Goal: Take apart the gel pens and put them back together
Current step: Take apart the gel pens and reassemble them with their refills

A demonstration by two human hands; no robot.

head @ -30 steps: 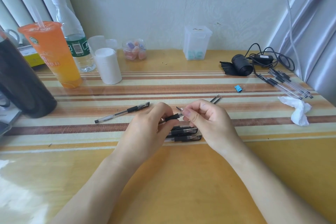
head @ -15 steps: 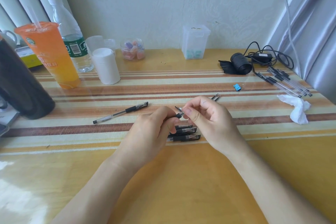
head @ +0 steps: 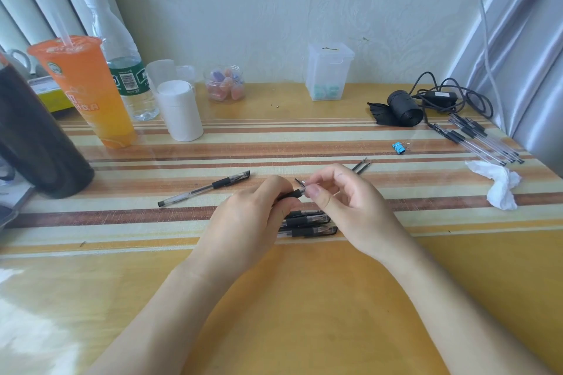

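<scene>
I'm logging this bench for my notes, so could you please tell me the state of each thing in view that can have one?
left hand: closed around the pen in hand
right hand: pinching that pen's tip end
lone pen: assembled, lying flat
pens under the hands: lying together
orange drink: sealed, straw in
water bottle: capped, upright
tissue: crumpled
cable: loosely coiled

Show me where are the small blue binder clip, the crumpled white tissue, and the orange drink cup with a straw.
small blue binder clip (head: 398,147), head view, on its blue body.
crumpled white tissue (head: 499,184), head view, on its middle folds.
orange drink cup with a straw (head: 88,88), head view, on its side wall.
</scene>
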